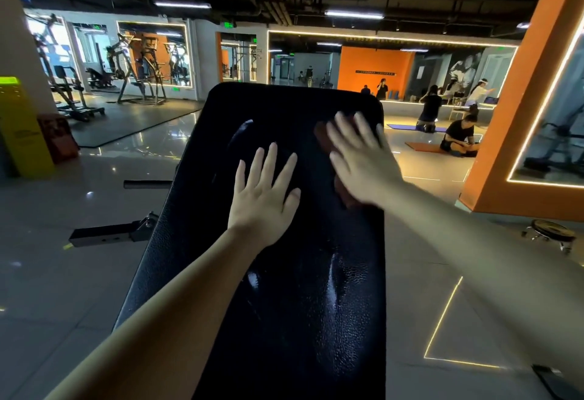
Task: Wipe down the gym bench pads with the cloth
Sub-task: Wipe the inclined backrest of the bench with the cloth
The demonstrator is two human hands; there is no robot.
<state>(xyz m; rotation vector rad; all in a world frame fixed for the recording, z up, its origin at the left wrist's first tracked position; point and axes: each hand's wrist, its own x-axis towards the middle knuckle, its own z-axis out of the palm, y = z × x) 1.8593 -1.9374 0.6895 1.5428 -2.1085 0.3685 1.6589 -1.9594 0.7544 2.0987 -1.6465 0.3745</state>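
My right hand (360,159), fingers straight, presses the brown cloth (324,137) flat on the bench pad (284,289) at its upper right — spreading wipe pressure, I judge — while my left hand (264,192), open and empty, braces the pad.

I see the left hand (264,192) flat on the long black textured-vinyl bench pad (294,289); my right hand (360,159) presses a reddish-brown cloth (322,140) against it.
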